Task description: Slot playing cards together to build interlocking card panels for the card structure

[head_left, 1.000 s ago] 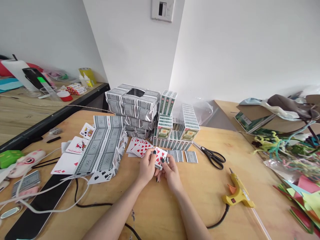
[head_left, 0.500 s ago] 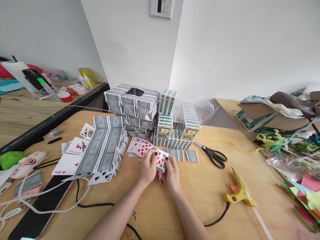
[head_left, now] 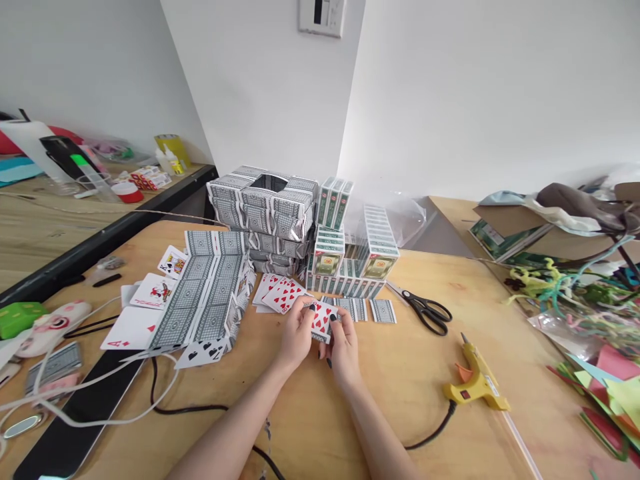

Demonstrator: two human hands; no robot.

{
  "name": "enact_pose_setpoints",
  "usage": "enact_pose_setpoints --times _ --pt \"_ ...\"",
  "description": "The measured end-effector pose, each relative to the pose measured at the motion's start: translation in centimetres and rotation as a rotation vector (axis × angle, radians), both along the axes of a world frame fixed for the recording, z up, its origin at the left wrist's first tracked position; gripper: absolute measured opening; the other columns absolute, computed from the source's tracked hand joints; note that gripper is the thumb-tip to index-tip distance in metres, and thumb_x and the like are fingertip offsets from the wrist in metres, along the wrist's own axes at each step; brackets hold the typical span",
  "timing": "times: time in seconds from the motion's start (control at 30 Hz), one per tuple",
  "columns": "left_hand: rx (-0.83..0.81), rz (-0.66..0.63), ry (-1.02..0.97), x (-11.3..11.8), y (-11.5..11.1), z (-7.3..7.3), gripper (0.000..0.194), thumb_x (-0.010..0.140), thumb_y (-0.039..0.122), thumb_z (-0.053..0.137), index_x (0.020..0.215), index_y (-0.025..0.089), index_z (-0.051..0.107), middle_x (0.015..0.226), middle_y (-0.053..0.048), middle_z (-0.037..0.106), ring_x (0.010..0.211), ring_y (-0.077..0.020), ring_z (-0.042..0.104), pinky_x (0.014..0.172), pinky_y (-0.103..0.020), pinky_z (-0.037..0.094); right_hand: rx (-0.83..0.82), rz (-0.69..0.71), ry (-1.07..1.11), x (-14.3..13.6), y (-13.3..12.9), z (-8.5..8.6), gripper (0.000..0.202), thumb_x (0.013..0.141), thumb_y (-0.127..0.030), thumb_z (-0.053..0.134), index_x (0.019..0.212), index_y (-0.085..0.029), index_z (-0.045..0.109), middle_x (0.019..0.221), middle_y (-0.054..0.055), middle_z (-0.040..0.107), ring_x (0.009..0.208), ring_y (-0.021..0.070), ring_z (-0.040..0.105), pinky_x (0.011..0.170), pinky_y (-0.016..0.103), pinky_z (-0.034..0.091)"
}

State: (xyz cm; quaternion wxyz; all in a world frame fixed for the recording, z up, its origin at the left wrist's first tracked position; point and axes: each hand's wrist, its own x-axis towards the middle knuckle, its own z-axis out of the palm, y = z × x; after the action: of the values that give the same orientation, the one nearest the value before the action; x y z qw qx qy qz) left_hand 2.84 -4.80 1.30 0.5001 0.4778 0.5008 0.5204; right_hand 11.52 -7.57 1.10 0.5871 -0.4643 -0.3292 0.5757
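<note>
- The bare left hand (head_left: 296, 339) pinches the left side of a white playing card with red hearts (head_left: 321, 321); its fingers are nearly closed, thumb on top, the rest mostly hidden.
- The bare right hand (head_left: 345, 341) grips the card's right side likewise, fingers closed on it; the card sits between both hands, above the light wooden worktop (head_left: 400, 380).
- Uneven thumb pressure could crease the card askew; a loosened pinch could drop it.
- A stray knuckle could scatter the grey-patterned face-down cards (head_left: 360, 309) just beyond; a sweeping right forearm might knock the yellow plastic glue gun (head_left: 473, 391); whether that is hot, I cannot tell.
</note>
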Motion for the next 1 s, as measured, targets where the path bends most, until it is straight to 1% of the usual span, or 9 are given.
enact_pose_setpoints --times 0.17,0.57,0.83,1.0 --pt "-0.011 -0.015 -0.013 -0.04 0.09 -0.3 0.015 0.075 0.02 0.04 0.088 0.02 0.046 0.053 0.006 0.044 0.043 -0.0077 0.04 0.041 -0.018 0.033 0.01 -0.001 -0.014 0.05 0.07 0.09 0.02 0.076 -0.035 0.039 0.092 -0.023 0.038 0.05 -0.01 0.044 0.027 0.0054 0.035 0.028 0.017 0.027" --pt "0.036 -0.072 -0.057 -0.2 0.36 -0.52 0.009 0.076 0.019 0.04 0.085 0.019 0.044 0.052 0.007 0.043 0.043 -0.0065 0.04 0.041 -0.016 0.031 0.024 0.024 -0.008 0.28 0.05 0.06 0.017 0.08 -0.035 0.04 0.09 -0.022 0.039 0.039 -0.012 0.04 0.026 0.0064 0.035 0.027 0.014 0.022" --pt "0.015 -0.111 -0.092 -0.01 0.27 -0.66 0.01 0.077 0.022 0.041 0.086 0.02 0.044 0.05 0.008 0.042 0.041 -0.0067 0.04 0.041 -0.016 0.031 0.028 0.016 0.003 0.49 0.07 0.22 0.014 0.079 -0.031 0.041 0.089 -0.022 0.04 0.043 -0.011 0.043 0.025 0.0056 0.036 0.026 0.014 0.022" --pt "0.014 -0.102 -0.086 -0.06 0.21 -0.72 0.01 0.076 0.021 0.041 0.085 0.02 0.044 0.048 0.008 0.041 0.04 -0.0064 0.039 0.042 -0.017 0.032 0.025 0.026 0.023 0.57 0.13 0.16 0.013 0.078 -0.031 0.043 0.087 -0.022 0.04 0.048 -0.01 0.047 0.026 0.005 0.038 0.027 0.015 0.024"
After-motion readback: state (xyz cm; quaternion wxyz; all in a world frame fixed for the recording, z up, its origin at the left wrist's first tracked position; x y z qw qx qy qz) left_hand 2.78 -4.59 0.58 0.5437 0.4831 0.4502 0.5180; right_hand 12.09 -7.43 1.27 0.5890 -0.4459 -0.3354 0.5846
